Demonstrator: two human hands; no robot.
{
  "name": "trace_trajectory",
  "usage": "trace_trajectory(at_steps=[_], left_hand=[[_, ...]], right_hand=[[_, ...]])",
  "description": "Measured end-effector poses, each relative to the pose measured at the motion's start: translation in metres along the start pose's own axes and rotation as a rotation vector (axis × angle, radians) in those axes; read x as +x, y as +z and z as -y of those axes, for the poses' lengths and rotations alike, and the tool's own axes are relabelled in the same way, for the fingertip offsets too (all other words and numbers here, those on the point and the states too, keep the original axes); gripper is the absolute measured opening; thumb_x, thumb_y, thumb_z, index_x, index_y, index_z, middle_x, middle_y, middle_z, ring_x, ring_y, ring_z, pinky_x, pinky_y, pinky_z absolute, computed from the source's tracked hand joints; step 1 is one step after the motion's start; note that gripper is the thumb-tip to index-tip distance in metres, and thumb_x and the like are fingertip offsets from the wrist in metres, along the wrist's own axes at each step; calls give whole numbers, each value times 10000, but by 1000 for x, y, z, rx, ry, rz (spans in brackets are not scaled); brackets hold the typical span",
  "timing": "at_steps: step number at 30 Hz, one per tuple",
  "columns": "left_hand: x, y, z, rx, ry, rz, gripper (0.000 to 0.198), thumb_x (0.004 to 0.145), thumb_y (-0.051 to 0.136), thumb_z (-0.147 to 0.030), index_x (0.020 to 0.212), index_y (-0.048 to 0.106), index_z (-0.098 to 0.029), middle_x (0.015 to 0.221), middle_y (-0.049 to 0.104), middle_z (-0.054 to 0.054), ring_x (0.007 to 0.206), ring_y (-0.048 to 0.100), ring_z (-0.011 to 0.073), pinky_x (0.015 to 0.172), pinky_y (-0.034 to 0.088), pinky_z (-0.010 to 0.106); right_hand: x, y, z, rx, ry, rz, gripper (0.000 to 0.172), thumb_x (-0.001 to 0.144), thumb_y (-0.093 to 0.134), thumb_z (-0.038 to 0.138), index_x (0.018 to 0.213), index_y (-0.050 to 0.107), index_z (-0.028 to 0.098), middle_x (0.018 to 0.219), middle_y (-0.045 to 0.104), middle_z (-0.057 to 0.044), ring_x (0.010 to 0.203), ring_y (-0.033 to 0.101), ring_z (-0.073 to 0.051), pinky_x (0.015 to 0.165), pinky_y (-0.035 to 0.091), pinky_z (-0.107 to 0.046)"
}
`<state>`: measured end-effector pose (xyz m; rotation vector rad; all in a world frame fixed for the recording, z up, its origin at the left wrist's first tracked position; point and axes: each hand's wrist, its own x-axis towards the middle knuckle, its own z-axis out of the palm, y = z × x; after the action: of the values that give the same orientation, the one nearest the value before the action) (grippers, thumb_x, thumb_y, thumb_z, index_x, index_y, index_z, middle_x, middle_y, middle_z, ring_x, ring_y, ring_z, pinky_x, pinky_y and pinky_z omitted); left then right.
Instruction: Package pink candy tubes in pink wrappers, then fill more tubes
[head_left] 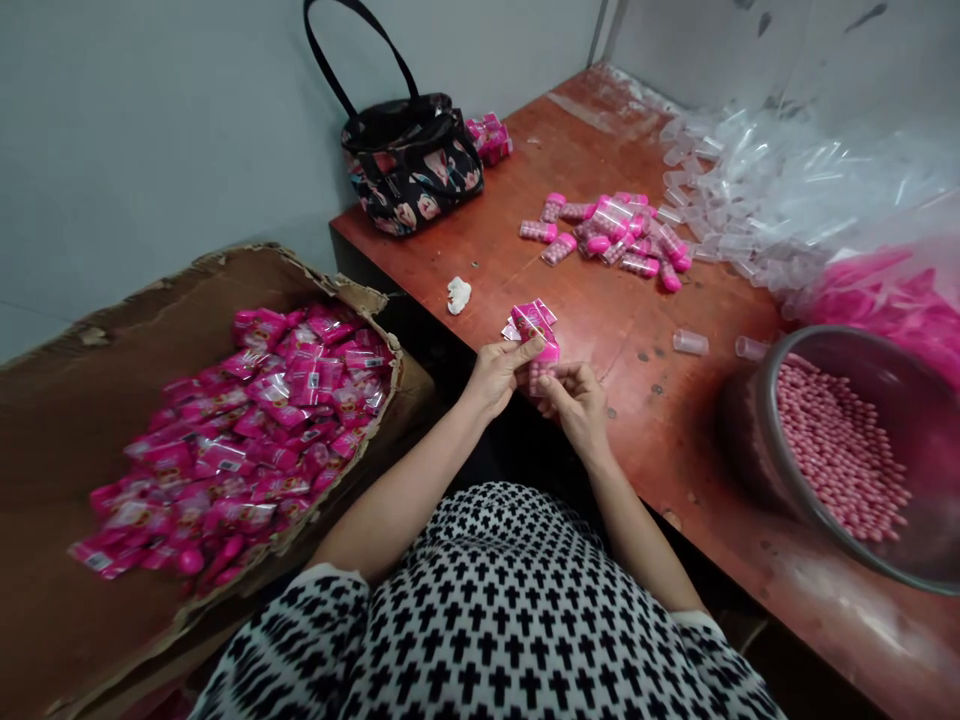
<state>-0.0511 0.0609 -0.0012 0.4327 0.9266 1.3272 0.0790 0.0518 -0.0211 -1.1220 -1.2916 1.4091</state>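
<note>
Near the table's front edge, my left hand (495,378) is closed on a small clear bottle of pink balls (536,378), its thumb lying across the upper part. My right hand (579,405) pinches the same bottle low down from the other side. Printed pink wrappers (534,318) show just beyond the fingers, against the bottle's top end; whether one is over the bottle I cannot tell. Farther back lies a pile of filled bottles with pink caps (615,230).
To the left, a torn cardboard box (60,400) holds many wrapped pink packs (262,420). A grey bucket (765,440) of pink balls (840,445) stands right. Clear empty bottles (720,210), a flowered bag (412,170) and crumpled white scrap (458,295) are on the table (480,240).
</note>
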Motion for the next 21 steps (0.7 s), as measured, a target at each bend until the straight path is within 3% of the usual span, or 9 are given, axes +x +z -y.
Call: trace_trajectory(at_steps=[3, 6, 9, 15, 17, 21], left_hand=[[2, -1, -4, 111, 36, -23, 339, 525, 836, -345, 602, 634, -84, 551, 621, 30, 483, 569, 113, 511, 473, 247], [2, 0, -6, 184, 93, -60, 322, 526, 834, -333, 580, 636, -86, 542, 617, 31, 469, 562, 115, 484, 447, 243], [2, 2, -5, 109, 101, -75, 330, 529, 832, -346, 567, 626, -91, 520, 602, 26, 437, 537, 105, 448, 424, 234], [2, -1, -12, 94, 16, 90, 318, 566, 818, -344, 653, 672, -76, 549, 622, 52, 464, 562, 128, 469, 471, 261], [1, 0, -14, 133, -5, 102, 322, 565, 817, -346, 663, 678, -73, 556, 631, 63, 465, 571, 139, 453, 467, 261], [-4, 6, -10, 101, 21, 20, 321, 538, 827, -345, 626, 667, -81, 562, 642, 57, 466, 573, 122, 475, 467, 243]], right_hand=[[3, -2, 3, 117, 77, 75, 316, 722, 688, 444, 827, 522, 196, 576, 633, 55, 383, 535, -79, 343, 420, -175], [1, 1, 5, 17, 2, -1, 283, 729, 690, 414, 835, 544, 196, 609, 641, 49, 426, 552, -79, 380, 443, -181], [-3, 6, 7, -72, -72, -46, 250, 743, 681, 391, 861, 567, 202, 664, 659, 40, 470, 568, -76, 416, 460, -182], [-1, 6, 6, 162, 31, 63, 251, 743, 684, 382, 829, 540, 196, 580, 632, 61, 392, 534, -72, 346, 411, -168], [-2, 6, 6, 166, 18, 35, 247, 748, 680, 380, 841, 544, 196, 587, 636, 59, 394, 533, -71, 353, 417, -171], [-6, 6, 6, 13, -94, -88, 246, 741, 685, 377, 879, 572, 207, 730, 683, 25, 533, 606, -92, 471, 499, -205]])
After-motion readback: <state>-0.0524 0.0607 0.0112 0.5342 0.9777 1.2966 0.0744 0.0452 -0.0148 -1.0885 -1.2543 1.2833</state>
